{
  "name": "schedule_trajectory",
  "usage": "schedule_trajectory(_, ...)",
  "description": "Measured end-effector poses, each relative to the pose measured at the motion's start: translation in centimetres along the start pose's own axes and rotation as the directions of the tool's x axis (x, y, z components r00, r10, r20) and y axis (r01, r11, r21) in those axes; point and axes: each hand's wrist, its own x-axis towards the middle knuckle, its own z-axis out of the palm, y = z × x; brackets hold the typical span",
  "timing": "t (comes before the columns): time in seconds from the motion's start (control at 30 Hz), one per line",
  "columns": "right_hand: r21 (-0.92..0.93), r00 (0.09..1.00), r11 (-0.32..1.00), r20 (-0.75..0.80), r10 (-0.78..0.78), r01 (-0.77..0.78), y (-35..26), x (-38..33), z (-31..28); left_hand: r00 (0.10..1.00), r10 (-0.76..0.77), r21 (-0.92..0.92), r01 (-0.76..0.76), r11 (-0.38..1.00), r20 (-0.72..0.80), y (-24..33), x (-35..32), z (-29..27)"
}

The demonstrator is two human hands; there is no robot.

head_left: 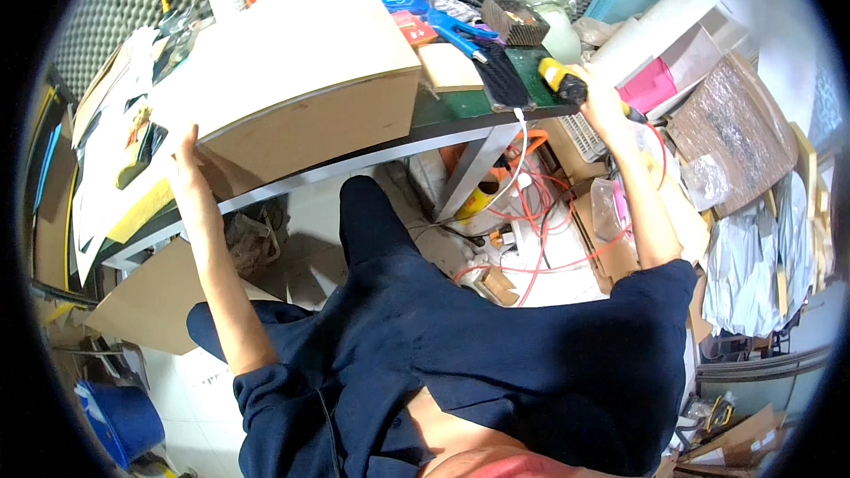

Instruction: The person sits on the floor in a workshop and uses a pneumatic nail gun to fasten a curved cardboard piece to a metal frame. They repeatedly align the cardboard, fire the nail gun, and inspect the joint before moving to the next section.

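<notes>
My left hand [183, 158] is at the near left corner of a large box [310, 119] with a bright pale top and a brown front side. Its thumb points up and stands apart, while glare washes out the other fingers. At the bench's right end, my right hand [600, 99] is closed around a yellow-and-black hand tool [560, 78], its dark tip pointing up and left. A red cord [660, 155] hangs near that wrist. Left of the tool lies a black phone-like slab [506, 78] with a white cable [524, 124], beside a blue-handled tool [454, 31].
The green-topped bench [434, 111] has a grey metal frame. A small tan board [450, 67] and a ribbed dark container [513, 22] crowd its right end. Tangled orange cords [531, 204] lie on the floor below. A bubble-wrapped package [735, 133] leans at right; a blue bin [124, 420] stands lower left.
</notes>
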Motion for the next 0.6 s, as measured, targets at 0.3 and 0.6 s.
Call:
schedule_trajectory(0.3, 0.215, 0.979, 0.970, 0.144, -0.147, 0.114, 0.9, 2.6, 1.9, 0.996, -0.087, -0.063, 0.088, 0.994, 0.013, 0.1, 0.0, -0.1)
schedule_trajectory(0.6, 0.423, 0.931, 0.904, 0.350, -0.101, -0.061, 1.2, 1.2, -1.7, 0.999, -0.046, -0.133, 0.048, 0.990, 0.015, 0.1, -0.3, 0.5)
